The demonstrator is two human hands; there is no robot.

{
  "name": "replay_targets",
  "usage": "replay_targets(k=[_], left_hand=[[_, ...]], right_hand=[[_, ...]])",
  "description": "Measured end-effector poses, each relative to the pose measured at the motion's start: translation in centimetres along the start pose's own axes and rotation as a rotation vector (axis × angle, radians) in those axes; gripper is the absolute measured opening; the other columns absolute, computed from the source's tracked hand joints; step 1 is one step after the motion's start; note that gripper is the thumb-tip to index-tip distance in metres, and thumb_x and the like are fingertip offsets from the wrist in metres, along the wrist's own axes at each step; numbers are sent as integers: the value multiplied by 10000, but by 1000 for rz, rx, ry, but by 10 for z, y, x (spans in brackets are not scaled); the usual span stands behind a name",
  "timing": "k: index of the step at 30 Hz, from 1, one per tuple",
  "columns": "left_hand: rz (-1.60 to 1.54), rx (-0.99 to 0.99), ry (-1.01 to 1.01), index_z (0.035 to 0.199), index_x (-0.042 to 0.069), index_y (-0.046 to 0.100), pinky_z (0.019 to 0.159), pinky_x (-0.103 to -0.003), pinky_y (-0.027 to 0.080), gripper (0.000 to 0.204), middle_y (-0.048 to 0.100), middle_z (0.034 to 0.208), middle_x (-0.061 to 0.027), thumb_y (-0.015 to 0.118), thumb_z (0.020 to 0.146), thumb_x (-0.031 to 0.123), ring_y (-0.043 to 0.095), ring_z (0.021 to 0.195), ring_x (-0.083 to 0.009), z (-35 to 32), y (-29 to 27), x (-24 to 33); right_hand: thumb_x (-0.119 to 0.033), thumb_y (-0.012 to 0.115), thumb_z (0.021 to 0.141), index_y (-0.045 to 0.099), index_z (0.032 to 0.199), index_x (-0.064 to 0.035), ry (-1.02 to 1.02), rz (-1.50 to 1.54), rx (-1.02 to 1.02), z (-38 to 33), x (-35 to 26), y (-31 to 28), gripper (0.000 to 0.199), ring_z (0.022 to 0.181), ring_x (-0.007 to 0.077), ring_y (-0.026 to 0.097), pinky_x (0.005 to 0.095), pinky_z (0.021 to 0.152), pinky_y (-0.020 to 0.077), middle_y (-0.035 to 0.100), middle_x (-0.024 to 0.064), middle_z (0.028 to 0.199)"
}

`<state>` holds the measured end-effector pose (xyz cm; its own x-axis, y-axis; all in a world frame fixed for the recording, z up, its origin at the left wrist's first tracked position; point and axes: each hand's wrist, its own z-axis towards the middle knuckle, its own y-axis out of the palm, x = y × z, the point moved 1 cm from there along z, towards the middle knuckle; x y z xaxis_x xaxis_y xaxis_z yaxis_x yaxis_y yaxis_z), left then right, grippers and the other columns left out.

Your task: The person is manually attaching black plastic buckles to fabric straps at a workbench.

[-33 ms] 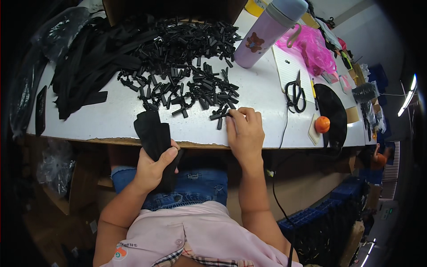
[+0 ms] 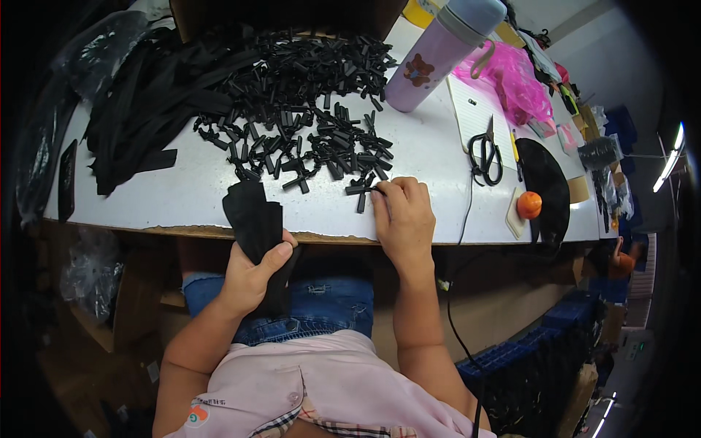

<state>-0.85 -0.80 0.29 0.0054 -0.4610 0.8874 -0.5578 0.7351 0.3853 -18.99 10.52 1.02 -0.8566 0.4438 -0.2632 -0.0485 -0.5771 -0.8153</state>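
left hand (image 2: 248, 281): I grip flat black fabric strips (image 2: 252, 219), slightly farther right than before | right hand (image 2: 406, 223): fingertips pinched at small black bar-shaped pieces (image 2: 356, 190), nearly unmoved

I'm in a workshop: my white table (image 2: 193, 197) carries a heap of small black corded tags (image 2: 314, 69) near twelve o'clock, black fabric strips (image 2: 150, 109) at ten and scissors (image 2: 484, 164) at two; cardboard boxes (image 2: 137, 303) sit around eight, blue crates (image 2: 566, 315) at four, and a tube light (image 2: 669, 159) glows near three.
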Motion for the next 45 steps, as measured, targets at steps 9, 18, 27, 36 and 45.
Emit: replay_targets(k=[9,18,27,36,45], left_hand=[[49,80,44,805,19,563,620,-204,409,161,540,730,-4,660,695,85,499,672,-71,1,0,-5],[102,88,228,822,-3,577,662,-226,441,144,587,791,-49,643,705,47,546,718,-102,-4,2,2],[109,-36,283,828,-7,557,701,-240,423,124,570,834,-60,607,719,24,525,773,-108,-3,-3,2],[285,38,246,825,8,564,599,-197,419,129,564,737,-18,619,711,34,504,661,-62,-4,-4,-1],[218,100,418,927,2,537,618,-189,404,195,532,763,-6,575,735,-3,481,678,-51,-3,3,-11]], right_hand=[[-121,478,842,525,871,-13,557,1389,-199,-22,-44,-6,122,516,22,409,153,449,325,507,4,645],[-159,491,841,521,872,-6,649,1633,-515,-27,-69,8,159,445,23,394,139,375,303,508,14,608],[-162,498,837,533,851,-6,724,1693,-633,-23,-65,6,160,410,25,393,142,357,302,509,14,589],[-151,520,824,546,847,3,536,1477,-698,-14,-62,8,157,441,16,412,135,371,301,512,0,585],[-59,537,800,526,816,-2,420,1408,-345,-17,-74,20,60,613,11,435,140,526,347,507,-4,726]])
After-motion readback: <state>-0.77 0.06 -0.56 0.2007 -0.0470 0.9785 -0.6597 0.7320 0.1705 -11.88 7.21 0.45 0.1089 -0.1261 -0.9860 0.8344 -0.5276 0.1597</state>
